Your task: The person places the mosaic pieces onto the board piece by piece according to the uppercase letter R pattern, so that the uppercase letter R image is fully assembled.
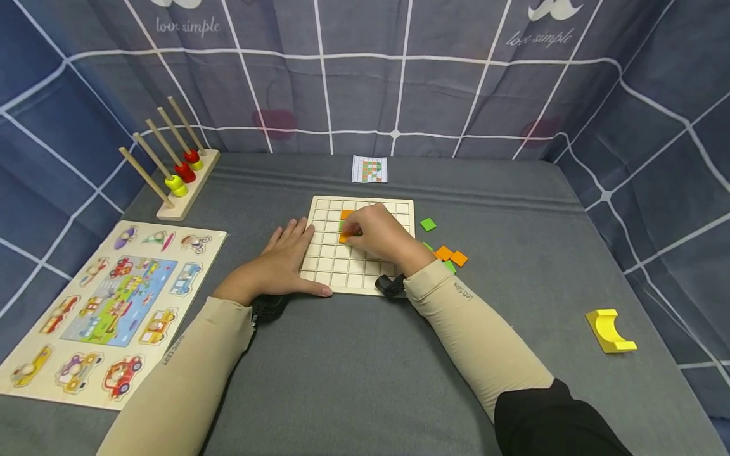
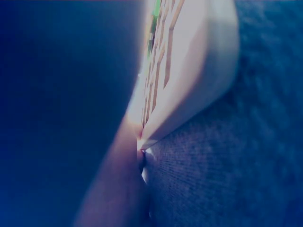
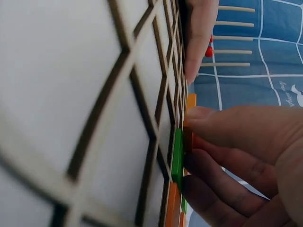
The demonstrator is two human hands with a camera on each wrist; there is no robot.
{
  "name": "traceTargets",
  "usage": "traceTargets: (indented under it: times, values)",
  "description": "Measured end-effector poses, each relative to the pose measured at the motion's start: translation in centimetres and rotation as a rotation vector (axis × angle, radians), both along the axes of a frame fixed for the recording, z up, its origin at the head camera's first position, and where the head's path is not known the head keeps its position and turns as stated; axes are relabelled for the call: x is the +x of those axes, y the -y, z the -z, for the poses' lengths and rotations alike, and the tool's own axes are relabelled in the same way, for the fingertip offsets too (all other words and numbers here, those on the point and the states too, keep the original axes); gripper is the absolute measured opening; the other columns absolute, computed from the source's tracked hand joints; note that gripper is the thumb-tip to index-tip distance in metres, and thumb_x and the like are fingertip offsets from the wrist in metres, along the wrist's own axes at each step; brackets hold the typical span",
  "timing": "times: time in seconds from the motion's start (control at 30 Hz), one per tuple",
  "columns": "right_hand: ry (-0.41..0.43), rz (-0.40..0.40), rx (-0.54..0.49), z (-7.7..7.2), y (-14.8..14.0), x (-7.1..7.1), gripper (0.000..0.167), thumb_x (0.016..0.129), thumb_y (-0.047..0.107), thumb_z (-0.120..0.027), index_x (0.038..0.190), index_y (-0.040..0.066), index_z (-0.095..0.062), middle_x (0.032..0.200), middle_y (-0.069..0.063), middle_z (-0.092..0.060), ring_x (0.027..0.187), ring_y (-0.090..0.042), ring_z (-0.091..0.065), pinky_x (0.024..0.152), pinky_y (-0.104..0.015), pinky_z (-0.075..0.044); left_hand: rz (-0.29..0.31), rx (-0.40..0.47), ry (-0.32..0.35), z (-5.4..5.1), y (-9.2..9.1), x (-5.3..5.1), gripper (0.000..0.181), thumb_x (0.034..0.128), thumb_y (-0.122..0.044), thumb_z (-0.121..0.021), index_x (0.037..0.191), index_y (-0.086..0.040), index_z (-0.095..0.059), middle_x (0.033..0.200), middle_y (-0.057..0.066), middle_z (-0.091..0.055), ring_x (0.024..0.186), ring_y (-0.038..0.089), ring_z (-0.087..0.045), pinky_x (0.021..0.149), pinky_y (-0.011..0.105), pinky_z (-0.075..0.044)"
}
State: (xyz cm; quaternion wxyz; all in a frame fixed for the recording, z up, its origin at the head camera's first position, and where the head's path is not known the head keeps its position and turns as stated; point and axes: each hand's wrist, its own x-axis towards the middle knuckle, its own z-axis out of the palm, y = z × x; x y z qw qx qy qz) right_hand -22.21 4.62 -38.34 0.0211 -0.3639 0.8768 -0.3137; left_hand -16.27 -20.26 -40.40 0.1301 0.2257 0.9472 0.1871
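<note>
A pale wooden grid board [image 1: 325, 265] lies in the middle of the table. My left hand [image 1: 279, 263] rests spread at its left edge, the thumb along the near left corner. Over the board, my right hand [image 1: 379, 234] pinches a small orange tile [image 3: 188, 139] between thumb and fingers, close to the grid. Around those fingers, an orange tile [image 1: 346, 214] and a green tile [image 3: 177, 153] sit on the board; the hand hides part of this group. The left wrist view is dark and blurred, showing mostly the board's edge [image 2: 189, 90].
Loose green [image 1: 428, 224] and orange tiles [image 1: 459, 258] lie right of the board. A small pattern card [image 1: 369, 170] is behind it. On the left are a picture puzzle board [image 1: 194, 301] and a peg stand [image 1: 194, 190] with rings. A yellow curved block [image 1: 609, 332] stands far right.
</note>
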Motion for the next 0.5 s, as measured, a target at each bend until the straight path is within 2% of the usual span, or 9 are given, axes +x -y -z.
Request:
traceTargets:
  times: [0.2,0.5]
  values:
    - [-0.014,0.005,0.014,0.13,0.43,-0.01,0.012,0.088,0.002,-0.086,0.099,0.005,-0.083,0.093,-0.001,-0.078,0.088,-0.012,-0.071,0.081,-0.027,-0.054,0.0,0.009,-0.006,0.12,-0.04,-0.01,0.144,0.074,-0.081,-0.077,0.167,0.003,-0.006,0.172,0.024,0.004,0.157,0.04,0.008,0.122,0.057,0.005]
    - [0.014,0.056,0.032,0.19,0.89,0.08,0.011,0.089,0.005,-0.087,0.099,0.006,-0.083,0.092,0.0,-0.077,0.087,-0.011,-0.07,0.08,-0.026,-0.054,0.002,-0.007,-0.004,0.06,0.05,0.01,0.145,0.0743,-0.083,-0.076,0.167,0.003,-0.005,0.172,0.024,0.004,0.158,0.04,0.008,0.122,0.058,0.005]
